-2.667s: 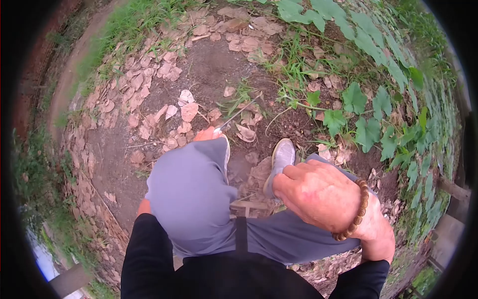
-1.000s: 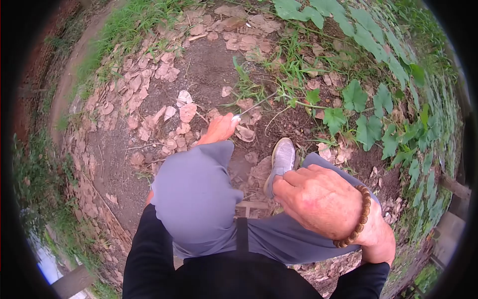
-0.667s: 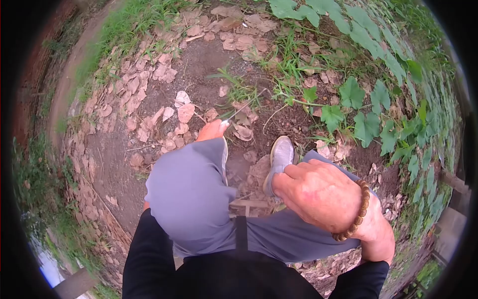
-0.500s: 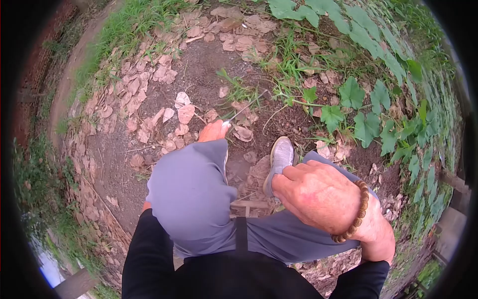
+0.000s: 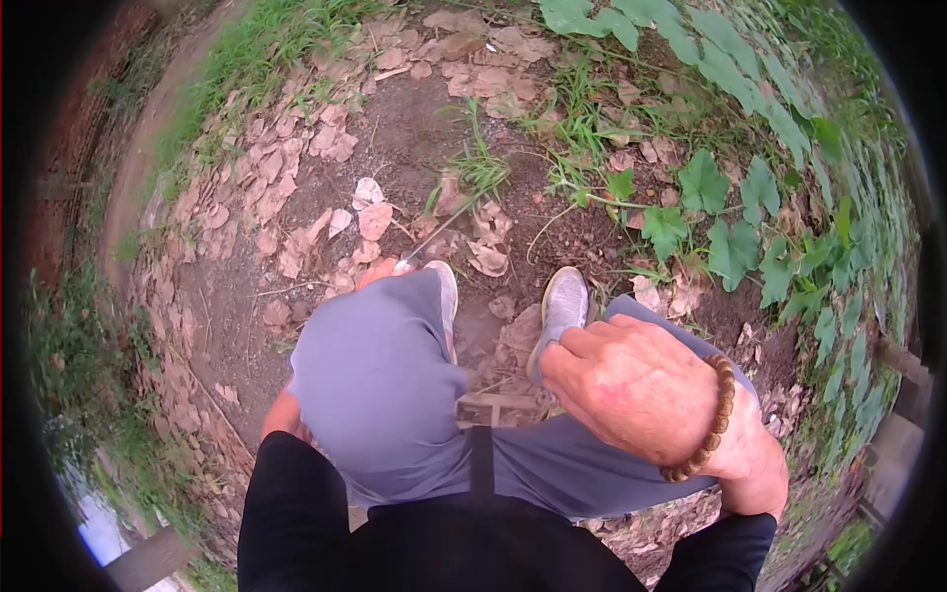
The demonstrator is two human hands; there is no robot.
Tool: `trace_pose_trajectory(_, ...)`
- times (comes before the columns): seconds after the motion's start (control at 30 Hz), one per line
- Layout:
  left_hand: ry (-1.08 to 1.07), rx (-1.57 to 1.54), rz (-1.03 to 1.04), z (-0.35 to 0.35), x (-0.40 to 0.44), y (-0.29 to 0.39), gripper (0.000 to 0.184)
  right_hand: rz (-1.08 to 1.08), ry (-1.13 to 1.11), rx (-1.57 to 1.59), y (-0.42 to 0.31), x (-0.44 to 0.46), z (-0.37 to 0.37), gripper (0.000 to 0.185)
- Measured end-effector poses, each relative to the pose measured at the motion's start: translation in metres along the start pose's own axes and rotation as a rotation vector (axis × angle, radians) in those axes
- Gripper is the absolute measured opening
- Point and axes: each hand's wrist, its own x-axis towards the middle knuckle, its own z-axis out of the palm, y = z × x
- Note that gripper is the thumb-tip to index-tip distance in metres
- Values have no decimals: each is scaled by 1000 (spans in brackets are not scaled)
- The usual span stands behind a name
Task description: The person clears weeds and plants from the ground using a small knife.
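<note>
While the left hand (image 5: 377, 271) grips one thin rod (image 5: 439, 232), the right hand (image 5: 636, 390) lies curled over one knee (image 5: 636, 308), grasp hidden.

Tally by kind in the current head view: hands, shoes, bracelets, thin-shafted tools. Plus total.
Hands: 2 (left hand, mostly behind the knee; right hand)
Shoes: 2
Bracelet: 1
Thin-shafted tool: 1
Total: 6

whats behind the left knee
Past the left knee, part of the left hand shows, holding the pale end of a thin tool, plus the front of the left shoe. The knee covers the rest of the hand, so its full grip cannot be seen.
</note>
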Motion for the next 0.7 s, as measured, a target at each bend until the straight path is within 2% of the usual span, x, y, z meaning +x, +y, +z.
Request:
trace_pose_trajectory(0.2,-95,23,18,2,11,13,35,-28,-6,-2,-5,8,-3,9)
trace_pose_trajectory(0.4,-174,72,69,24,61,22,35,-6,-8,28,0,11,-1,8)
trace_pose_trajectory(0.53,-216,-6,6,17,61,-19,37,4,-2,10,1,9,-1,8)
trace_pose_trajectory(0.7,-124,-48,-102,-2,14,-45,37,-9,-6,-17,0,5,0,7)
